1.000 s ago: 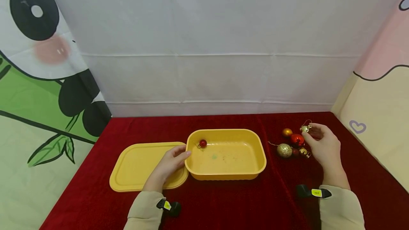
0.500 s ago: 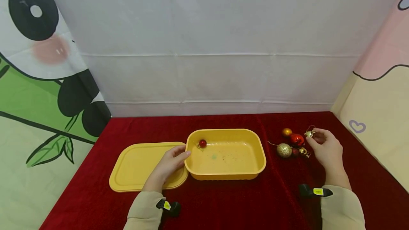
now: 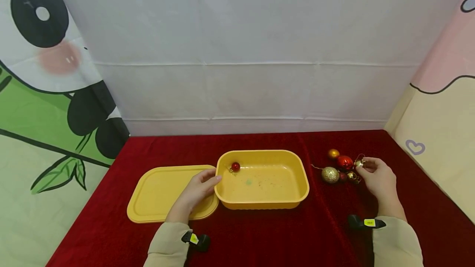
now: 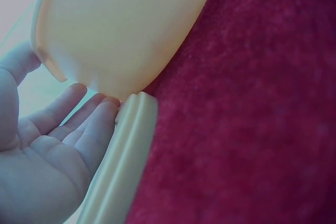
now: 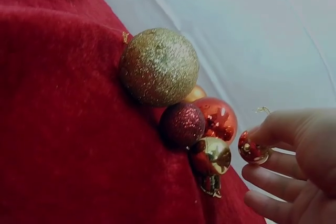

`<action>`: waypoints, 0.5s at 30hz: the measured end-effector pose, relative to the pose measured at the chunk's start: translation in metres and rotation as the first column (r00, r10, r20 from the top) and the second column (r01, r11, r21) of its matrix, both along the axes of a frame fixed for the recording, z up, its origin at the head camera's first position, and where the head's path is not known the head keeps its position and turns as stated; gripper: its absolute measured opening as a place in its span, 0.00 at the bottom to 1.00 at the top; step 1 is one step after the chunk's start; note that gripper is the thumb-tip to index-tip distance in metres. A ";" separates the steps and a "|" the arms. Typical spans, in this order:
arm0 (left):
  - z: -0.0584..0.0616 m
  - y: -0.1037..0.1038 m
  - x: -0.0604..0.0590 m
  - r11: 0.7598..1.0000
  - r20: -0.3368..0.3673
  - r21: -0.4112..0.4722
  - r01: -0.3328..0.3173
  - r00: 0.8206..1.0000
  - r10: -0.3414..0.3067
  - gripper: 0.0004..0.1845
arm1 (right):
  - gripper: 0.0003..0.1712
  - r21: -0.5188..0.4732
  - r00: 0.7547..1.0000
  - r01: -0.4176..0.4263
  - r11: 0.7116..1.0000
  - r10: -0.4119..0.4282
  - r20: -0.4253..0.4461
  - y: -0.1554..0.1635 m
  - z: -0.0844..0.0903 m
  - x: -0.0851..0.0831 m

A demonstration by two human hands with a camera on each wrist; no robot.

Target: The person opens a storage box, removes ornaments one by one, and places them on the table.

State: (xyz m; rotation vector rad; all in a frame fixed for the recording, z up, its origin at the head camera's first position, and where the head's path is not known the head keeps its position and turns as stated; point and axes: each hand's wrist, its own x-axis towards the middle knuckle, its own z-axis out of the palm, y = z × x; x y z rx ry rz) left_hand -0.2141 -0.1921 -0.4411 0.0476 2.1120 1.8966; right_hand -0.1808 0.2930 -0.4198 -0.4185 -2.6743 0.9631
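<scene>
In the head view my left hand (image 3: 196,193) holds the left side of a yellow plastic box (image 3: 262,205), thumb at the rim. The left wrist view shows the fingertips (image 4: 107,103) against the box's outer wall. My right hand (image 3: 381,179) pinches a small shiny gold Christmas bauble (image 3: 359,163) with a thin loop between thumb and fingers. Beside it lie a large gold glitter bauble (image 5: 159,67), a dark red glitter bauble (image 5: 182,125), a shiny red bauble (image 3: 345,162), a small gold bauble (image 5: 211,156) and an orange-gold bauble (image 3: 333,153).
One small red bauble (image 3: 235,167) lies inside the box, at its back left. A yellow lid (image 3: 157,195) lies flat left of the box, partly under the left hand. Red cloth (image 3: 259,242) covers the table, with a white fabric backdrop (image 3: 256,52) behind.
My right hand has moved down and slightly right with the small gold bauble, to just beside the shiny red one. The left hand and the box have stayed in place.
</scene>
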 end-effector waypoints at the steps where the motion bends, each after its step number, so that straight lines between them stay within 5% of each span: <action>1: 0.000 0.000 0.000 1.000 0.001 -0.001 0.001 1.000 -0.001 0.28 | 0.26 -0.003 1.000 -0.003 1.000 0.003 0.012 0.000 -0.001 0.000; 15: 0.002 0.000 0.001 1.000 0.005 0.001 -0.002 1.000 0.002 0.28 | 0.24 -0.012 0.998 -0.014 1.000 0.015 0.065 0.006 -0.011 -0.001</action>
